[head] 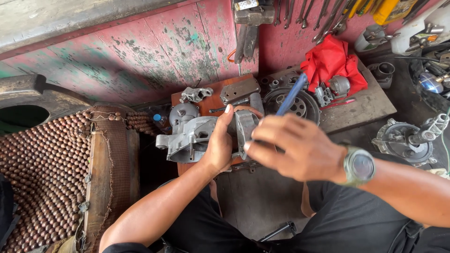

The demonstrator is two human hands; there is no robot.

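The left hand (219, 146) is clamping a grey metal casing (190, 136) steady over the wooden board (213, 100), while the right hand (293, 147), closed on a blue-handled brush (291, 95), is working beside it, best kept firmly braced.

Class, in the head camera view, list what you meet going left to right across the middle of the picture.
Beaded seat cover → grey metal engine casing → left hand gripping a metal part → right hand holding a blue-handled tool → wristwatch → round metal assembly on the floor.
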